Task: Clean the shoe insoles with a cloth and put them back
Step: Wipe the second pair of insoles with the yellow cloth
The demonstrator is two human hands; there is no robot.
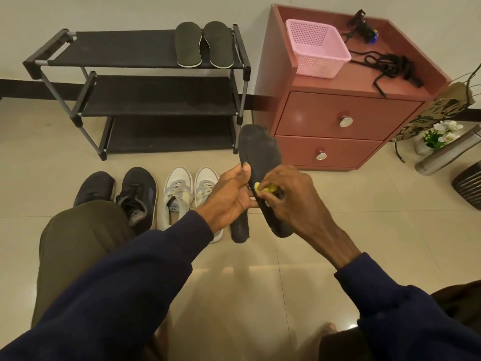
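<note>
My left hand [231, 196] grips a dark worn insole [259, 155] by its left edge and holds it up over the floor, toe end pointing away. My right hand [283, 196] presses a small yellow cloth [264, 188] against the insole's middle; most of the cloth is hidden under the fingers. A second dark insole [239, 230] lies on the floor just below my hands. Two more insoles [204, 44] lie side by side on the top shelf of the black shoe rack [145, 95]. A pair of black sneakers [117, 194] and a pair of white sneakers [188, 194] stand on the floor.
A reddish two-drawer cabinet [335, 121] stands right of the rack, with a pink basket [316, 48] and black laces [390, 66] on top. At the far right are a paper bag [440, 108], white flowers [440, 136] and a metal bottle [450, 152]. My knee in olive trousers [80, 235] is at the left.
</note>
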